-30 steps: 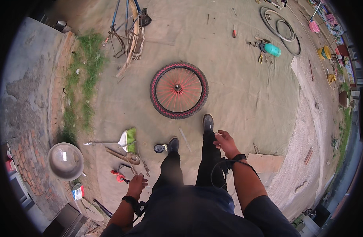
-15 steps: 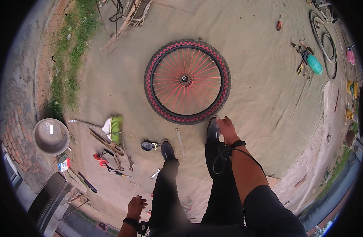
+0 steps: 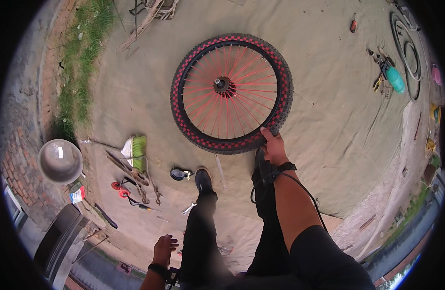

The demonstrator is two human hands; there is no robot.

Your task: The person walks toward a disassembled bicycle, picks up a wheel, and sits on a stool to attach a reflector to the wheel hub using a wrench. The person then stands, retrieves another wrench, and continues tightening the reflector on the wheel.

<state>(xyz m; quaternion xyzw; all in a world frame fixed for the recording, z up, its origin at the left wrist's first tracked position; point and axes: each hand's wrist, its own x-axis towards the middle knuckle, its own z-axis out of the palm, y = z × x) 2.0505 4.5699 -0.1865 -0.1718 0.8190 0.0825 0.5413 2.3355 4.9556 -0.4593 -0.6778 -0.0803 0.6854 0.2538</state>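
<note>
A bicycle wheel [image 3: 179,94] with red spokes, a dark hub and a red-and-black checkered tyre lies on the ground in front of me, its lower right edge at my shoe. My right hand [image 3: 272,144] is closed on that edge of the tyre, thumb over the top, the other fingers partly hidden. My left hand [image 3: 165,249] hangs at the lower left beside my leg, its fingers loosely bent and apart, holding nothing. Below the wheel lie a flat metal strip [image 3: 220,171] and a small black round tool [image 3: 176,174] beside my left shoe.
At left are a metal basin [image 3: 58,171], grass [image 3: 77,87], a green broom [image 3: 135,152] and red-wheeled metal parts [image 3: 123,191]. A wooden frame [image 3: 145,24] is at upper left. At right are a red screwdriver [image 3: 353,24], a turquoise canister [image 3: 394,79] and tyre loops [image 3: 406,48].
My view has tipped closer over the wheel. My right hand has moved forward and down from beside my leg and taken hold of the tyre. My left hand stays low, empty.
</note>
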